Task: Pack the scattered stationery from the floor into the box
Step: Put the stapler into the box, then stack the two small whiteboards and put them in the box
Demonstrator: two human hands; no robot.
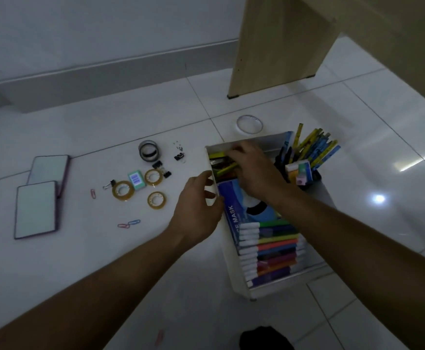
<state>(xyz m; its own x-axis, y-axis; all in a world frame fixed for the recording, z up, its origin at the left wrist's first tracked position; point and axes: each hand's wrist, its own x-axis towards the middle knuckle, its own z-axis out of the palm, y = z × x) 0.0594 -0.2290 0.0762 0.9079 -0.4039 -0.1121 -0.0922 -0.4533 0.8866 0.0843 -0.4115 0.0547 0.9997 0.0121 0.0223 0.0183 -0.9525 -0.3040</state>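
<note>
— Both hands are at the box [232,261]. Left hand [198,205] grips its left wall, fingers curled over the rim, bracing it. Right hand [254,170] is down in the far section, fingers bent among yellow-green pens [225,168]. Can't tell if it pinches one or just nudges them.
— Mid-pack, then?
— My read, yes: settling that section. Box sits on the tile floor [105,248], right of the scatter. Markers [269,248] and a face mask carton [231,198] fill the near part.
— What's left out?
— Three amber tape rolls [123,190], a grey roll [150,150], black binder clips [159,165], coloured paper clips [129,223], a small green pack [136,180], two glossy flat pads [35,209]. White roll [249,124] lies just beyond the box.
— Next move?
— Likely a reach left for the rolls. They're rigid rings, an easy pinch through the core. Paper clips are thin wire lying flat on slick tile, so they probably need a fingernail or a slide.
</note>
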